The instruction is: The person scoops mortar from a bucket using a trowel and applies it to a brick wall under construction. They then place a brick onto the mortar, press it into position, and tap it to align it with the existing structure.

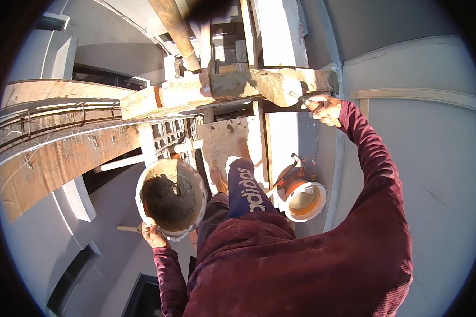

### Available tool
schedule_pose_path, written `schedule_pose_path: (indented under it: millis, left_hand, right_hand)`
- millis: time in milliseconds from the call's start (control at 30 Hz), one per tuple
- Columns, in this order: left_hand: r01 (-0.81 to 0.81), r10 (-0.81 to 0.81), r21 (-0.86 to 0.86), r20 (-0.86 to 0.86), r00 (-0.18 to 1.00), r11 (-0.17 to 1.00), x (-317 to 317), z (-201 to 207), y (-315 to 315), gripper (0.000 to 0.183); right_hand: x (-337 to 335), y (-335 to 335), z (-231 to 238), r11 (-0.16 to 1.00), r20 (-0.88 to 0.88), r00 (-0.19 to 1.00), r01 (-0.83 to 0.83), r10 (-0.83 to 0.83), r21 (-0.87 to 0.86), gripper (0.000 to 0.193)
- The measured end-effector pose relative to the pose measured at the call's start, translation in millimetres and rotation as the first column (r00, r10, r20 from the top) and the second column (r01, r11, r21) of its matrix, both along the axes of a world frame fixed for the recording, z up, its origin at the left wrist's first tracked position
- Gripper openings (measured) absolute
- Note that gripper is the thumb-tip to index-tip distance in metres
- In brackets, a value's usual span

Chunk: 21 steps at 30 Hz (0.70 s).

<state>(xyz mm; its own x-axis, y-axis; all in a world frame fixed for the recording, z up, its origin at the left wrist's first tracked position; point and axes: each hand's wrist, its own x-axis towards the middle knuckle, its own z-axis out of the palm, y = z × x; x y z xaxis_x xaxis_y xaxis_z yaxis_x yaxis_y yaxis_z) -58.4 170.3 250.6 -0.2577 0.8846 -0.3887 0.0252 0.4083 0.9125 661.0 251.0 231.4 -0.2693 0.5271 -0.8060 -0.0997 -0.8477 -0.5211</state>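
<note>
My left hand grips the near rim of a round bucket of wet grey mortar, holding it tilted at my left side. Out ahead to the right, my right hand is closed around the handle of a trowel. The trowel's blade, bright in the sun, lies against the mortar spread along the top of a narrow brick wall. Some of that mortar bulges over the near edge of the bricks. How much mortar is on the blade cannot be made out.
Below right stands a second bucket with an orange inside, beside a wooden-handled tool. Timber formwork with steel bars runs off left. A thick pole rises beyond the wall. My feet are on a board.
</note>
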Motion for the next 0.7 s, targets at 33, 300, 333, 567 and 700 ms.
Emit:
schedule_pose_path:
  millis: [33,300,333,567,700]
  left_hand:
    - [-0.056,0.055,0.000,-0.055,0.997,0.998,1,3,-3,0.024]
    - [-0.251,0.227,-0.095,-0.213,0.950,0.963,-25,13,-30,0.018]
    - [-0.261,0.236,-0.100,-0.210,0.949,0.960,-28,13,-34,0.019]
    - [-0.260,0.246,-0.114,-0.118,0.962,0.959,-5,28,-42,0.020]
    - [-0.177,0.176,-0.081,-0.019,0.984,0.981,21,26,-24,0.021]
  right_hand:
    - [10,11,-6,1.000,0.012,1.000,0.006,-0.006,-0.002,0.046]
    - [16,39,-121,0.690,0.935,0.235,-0.723,0.267,-0.015,0.039]
    - [4,32,-121,0.694,0.972,0.072,-0.712,0.226,-0.108,0.036]
    - [-32,-20,-66,0.872,0.869,0.477,-0.362,-0.131,0.330,0.034]
    - [-81,-8,-33,0.993,0.615,0.783,0.024,-0.090,0.115,0.028]
